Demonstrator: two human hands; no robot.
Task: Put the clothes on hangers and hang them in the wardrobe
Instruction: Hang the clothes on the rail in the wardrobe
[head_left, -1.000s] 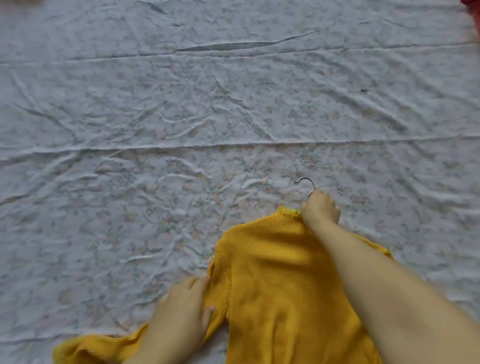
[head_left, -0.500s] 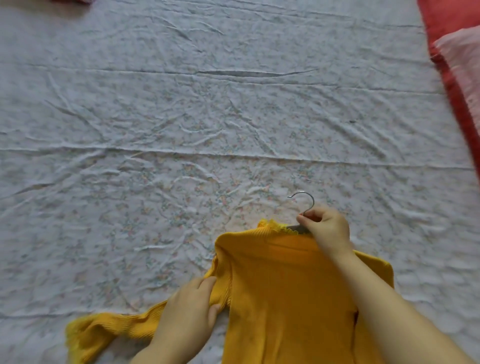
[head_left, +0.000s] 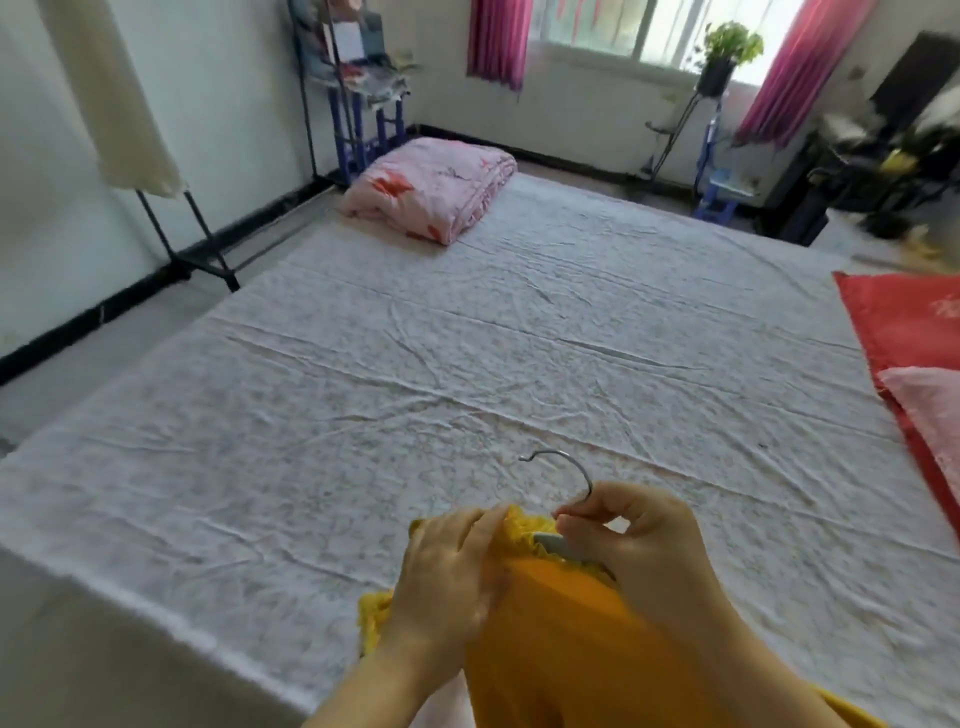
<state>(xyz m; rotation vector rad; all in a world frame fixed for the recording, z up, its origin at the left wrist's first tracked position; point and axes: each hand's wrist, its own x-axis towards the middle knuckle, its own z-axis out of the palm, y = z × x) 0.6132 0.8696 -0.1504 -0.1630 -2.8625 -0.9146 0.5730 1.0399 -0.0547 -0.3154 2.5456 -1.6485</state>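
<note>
Head view, your left grip (head_left: 452, 566) pinching the sweater (head_left: 571, 654) at its frilled collar, your right grip (head_left: 641, 545) pinching the hanger (head_left: 551, 543) at the base of its hook, hanger inside the collar, sweater over the near edge of the bed (head_left: 467, 364), folded quilt (head_left: 431, 192) at the far end.

The one head camera is looking forward and down from above the bed's (head_left: 467, 364) near edge, facing across the bed toward the window (head_left: 613, 26) beyond its far edge, with the left hand (head_left: 447, 577) and right hand (head_left: 639, 545) sitting close beneath the lens.
</note>
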